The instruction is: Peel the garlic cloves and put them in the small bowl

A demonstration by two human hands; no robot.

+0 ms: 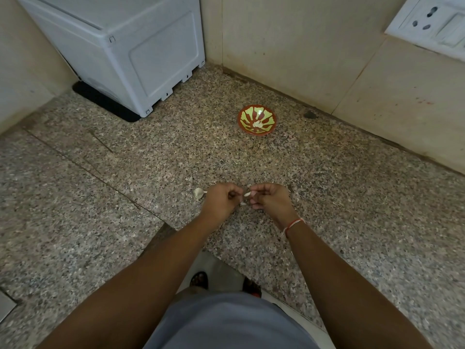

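Note:
Over the speckled granite counter my left hand (221, 200) and my right hand (270, 199) meet, fingers curled. Between their fingertips they pinch a small pale garlic clove (247, 194), and a loose bit of white skin (243, 204) shows just below it. An unpeeled garlic piece (198, 192) lies on the counter just left of my left hand. Farther back to the right stands the small red and yellow-green bowl (270, 114), with pale peeled cloves (258, 124) at its bottom.
A white appliance (141, 56) on a black mat fills the back left corner. Beige wall tiles rise behind the bowl, with a switch socket panel (435, 23) at upper right. The counter's front edge (251, 268) wraps around my body.

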